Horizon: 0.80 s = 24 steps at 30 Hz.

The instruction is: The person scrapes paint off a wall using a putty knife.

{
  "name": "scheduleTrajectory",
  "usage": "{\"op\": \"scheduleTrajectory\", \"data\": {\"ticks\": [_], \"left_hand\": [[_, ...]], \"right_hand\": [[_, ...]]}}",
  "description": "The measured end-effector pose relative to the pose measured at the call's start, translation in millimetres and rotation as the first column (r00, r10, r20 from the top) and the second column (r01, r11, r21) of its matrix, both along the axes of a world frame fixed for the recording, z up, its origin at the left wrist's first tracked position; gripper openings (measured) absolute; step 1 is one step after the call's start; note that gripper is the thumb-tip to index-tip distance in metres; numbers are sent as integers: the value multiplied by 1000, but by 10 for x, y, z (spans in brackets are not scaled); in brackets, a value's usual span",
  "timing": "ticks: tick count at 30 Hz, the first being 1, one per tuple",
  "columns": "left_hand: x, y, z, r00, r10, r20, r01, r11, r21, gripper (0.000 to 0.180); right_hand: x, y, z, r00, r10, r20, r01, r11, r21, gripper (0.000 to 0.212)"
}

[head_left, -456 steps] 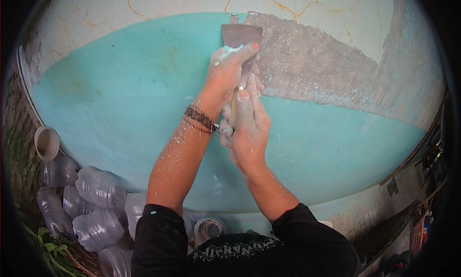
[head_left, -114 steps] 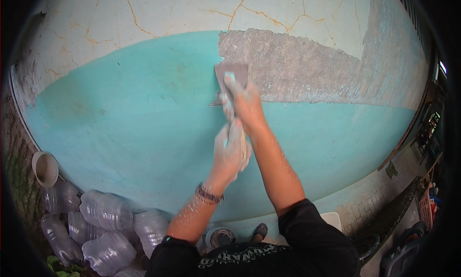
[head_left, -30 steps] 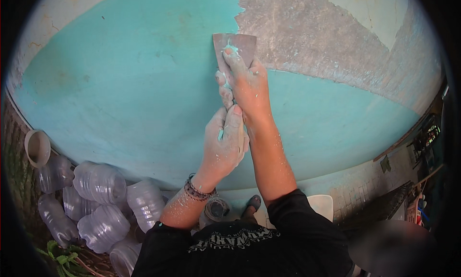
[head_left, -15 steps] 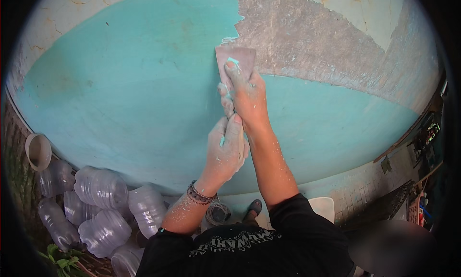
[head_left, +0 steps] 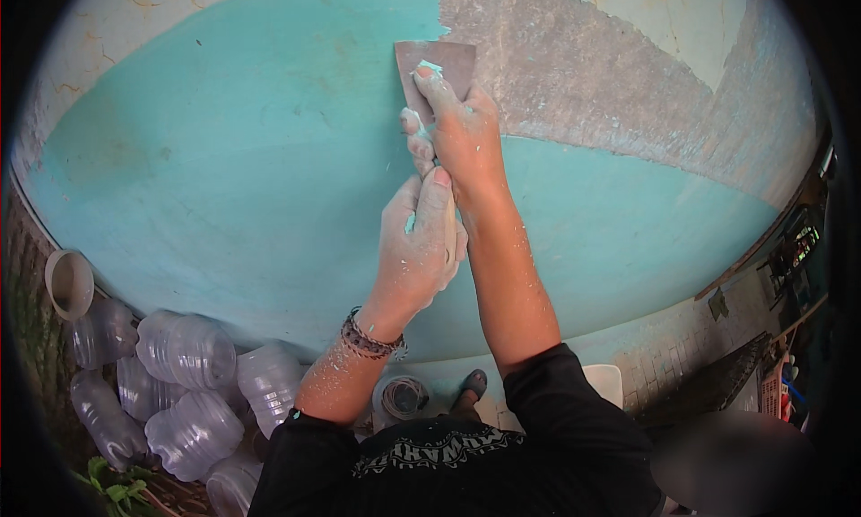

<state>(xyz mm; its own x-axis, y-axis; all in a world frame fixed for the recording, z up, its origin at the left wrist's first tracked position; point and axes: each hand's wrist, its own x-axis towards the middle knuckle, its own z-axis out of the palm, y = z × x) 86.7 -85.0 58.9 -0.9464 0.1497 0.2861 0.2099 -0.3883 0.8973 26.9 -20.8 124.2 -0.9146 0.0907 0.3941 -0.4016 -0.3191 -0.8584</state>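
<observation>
2 bare dusty hands on 1 tool, a wide flared grey metal scraper with a pale slim handle (head_left: 459, 61), blade up, in front of a smooth turquoise painted wall (head_left: 260, 212). Left hand (head_left: 411, 243) closed round the handle, thumb along it. Right hand (head_left: 466, 145) above it, gripping the blade's lower part, thumb laid up the blade face, fingers curled at the left side. Small bright turquoise paint flake (head_left: 430, 67) at the right thumb tip. Blade's top edge is at the jagged border between turquoise paint and a rough grey-brown bare patch (head_left: 583, 73); hard to tell from above whether it touches the surface. Pale wall section with orange cracks (head_left: 646, 10) upper right. Dark braided cord bracelet (head_left: 366, 339) on left wrist, pale specks on both forearms. Lower left: pile of clear ribbed plastic bottles (head_left: 170, 345), round beige open container (head_left: 71, 284) just above. Grey sandal (head_left: 477, 382) below the wall, white rounded plastic item (head_left: 607, 382) to its right
</observation>
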Motion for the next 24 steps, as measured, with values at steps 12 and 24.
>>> {"op": "scheduleTrajectory", "data": {"ticks": [12,24], "left_hand": [[-12,7,37,999,-39,5,39,999,-19,45],[-56,51,21,998,-69,-7,69,997,-16,45]], "right_hand": [[8,46,8,999,-36,0,36,999,-21,29],[35,79,52,996,-87,-17,87,996,6,25]]}}
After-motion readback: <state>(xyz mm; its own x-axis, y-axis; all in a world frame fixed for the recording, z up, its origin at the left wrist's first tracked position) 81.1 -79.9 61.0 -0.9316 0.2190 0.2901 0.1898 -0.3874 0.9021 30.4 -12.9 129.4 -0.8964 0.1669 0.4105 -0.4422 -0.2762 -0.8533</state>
